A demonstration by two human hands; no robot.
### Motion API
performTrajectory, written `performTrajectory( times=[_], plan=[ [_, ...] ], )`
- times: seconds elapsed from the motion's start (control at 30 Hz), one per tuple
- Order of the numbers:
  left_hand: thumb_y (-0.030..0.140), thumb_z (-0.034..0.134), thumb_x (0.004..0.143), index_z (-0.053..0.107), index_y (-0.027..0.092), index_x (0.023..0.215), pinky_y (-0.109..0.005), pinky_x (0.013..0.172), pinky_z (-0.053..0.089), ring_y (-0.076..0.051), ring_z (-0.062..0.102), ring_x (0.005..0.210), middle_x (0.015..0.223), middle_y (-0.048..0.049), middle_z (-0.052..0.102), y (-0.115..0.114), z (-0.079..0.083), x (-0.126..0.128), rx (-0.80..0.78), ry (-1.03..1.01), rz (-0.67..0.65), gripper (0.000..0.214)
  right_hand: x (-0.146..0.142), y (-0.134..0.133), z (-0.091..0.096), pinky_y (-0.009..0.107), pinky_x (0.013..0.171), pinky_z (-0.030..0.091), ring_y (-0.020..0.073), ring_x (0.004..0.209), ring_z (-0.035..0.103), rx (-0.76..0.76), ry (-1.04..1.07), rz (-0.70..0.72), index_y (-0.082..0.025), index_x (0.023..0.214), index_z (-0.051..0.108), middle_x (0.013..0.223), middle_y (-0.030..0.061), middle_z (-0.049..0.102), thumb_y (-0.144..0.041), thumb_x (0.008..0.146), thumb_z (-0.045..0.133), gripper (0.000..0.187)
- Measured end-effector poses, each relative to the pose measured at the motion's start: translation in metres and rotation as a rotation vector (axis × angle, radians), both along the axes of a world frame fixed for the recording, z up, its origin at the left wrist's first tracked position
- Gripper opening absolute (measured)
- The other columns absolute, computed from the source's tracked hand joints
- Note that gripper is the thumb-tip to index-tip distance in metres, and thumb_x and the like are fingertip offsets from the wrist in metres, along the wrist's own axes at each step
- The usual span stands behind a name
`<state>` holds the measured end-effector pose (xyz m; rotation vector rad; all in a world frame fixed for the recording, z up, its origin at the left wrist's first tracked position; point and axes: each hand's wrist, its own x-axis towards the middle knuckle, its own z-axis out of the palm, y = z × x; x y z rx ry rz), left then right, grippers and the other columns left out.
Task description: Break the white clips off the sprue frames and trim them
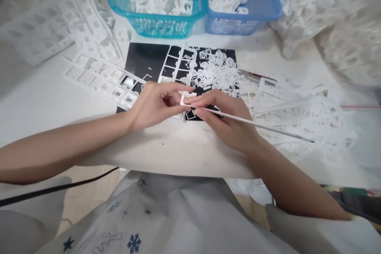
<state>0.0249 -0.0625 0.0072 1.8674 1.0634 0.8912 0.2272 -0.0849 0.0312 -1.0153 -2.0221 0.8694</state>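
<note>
My left hand (159,103) pinches a small white plastic part (185,97) between thumb and fingers. Held in my right hand (228,117) is a long thin rod-like tool (268,127), its near end pointing back over my right wrist and its tip at the white part. The fingers of both hands nearly meet around the part and cover some of it. Beneath them lies a black mat (143,61) with a white plastic frame (178,65) on it. Many small white offcuts (217,71) are heaped on the mat's right side.
A teal basket (160,24) and a blue basket (238,22) of white parts stand at the back. White moulded frames (101,79) lie left, empty frames (297,123) right. A pointed metal tool (257,76) rests beside the offcuts. Bags of white parts (315,12) stand back right.
</note>
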Motion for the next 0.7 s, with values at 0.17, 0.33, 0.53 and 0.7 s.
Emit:
performTrajectory(
  times=[0.17,0.33,0.53,0.7],
  plan=[
    [0.021,0.074,0.074,0.069,0.014,0.109,-0.022,0.050,0.045,-0.010,0.056,0.053,0.065,0.0021,0.062,0.000,-0.006,0.001,-0.003,-0.044,-0.001,0.036,-0.002,-0.001,-0.005,0.036,0.092,0.050,0.0180,0.101,0.066,0.069,0.004,-0.010,-0.023,0.080,0.063,0.100,0.0009,0.072,-0.017,0.088,0.061,0.010],
    [0.022,0.075,0.076,0.067,0.016,0.113,-0.023,0.054,0.047,-0.010,0.057,0.057,0.069,0.0014,0.062,0.001,-0.010,-0.001,0.000,-0.026,-0.028,0.038,0.000,0.002,-0.008,0.035,0.087,0.055,0.0180,0.096,0.068,-0.055,0.072,-0.023,-0.025,0.079,0.062,0.088,-0.0026,0.072,-0.017,0.087,0.062,0.011],
    [0.022,0.073,0.082,0.065,0.011,0.114,-0.019,0.056,0.047,-0.005,0.054,0.058,0.070,0.0040,0.060,0.002,-0.008,-0.002,0.028,0.015,-0.068,0.034,0.004,0.004,-0.010,0.034,0.084,0.054,0.0175,0.094,0.068,-0.128,0.098,-0.004,-0.023,0.082,0.062,0.088,-0.0025,0.070,-0.024,0.089,0.061,0.007],
    [0.025,0.074,0.081,0.064,0.016,0.116,-0.020,0.055,0.047,-0.006,0.055,0.058,0.071,0.0038,0.061,0.002,-0.008,-0.003,0.021,0.011,-0.063,0.037,0.005,0.005,-0.011,0.032,0.077,0.054,0.0169,0.086,0.067,-0.120,0.147,0.014,-0.024,0.083,0.061,0.087,-0.0009,0.070,-0.030,0.090,0.061,0.010]
  ],
)
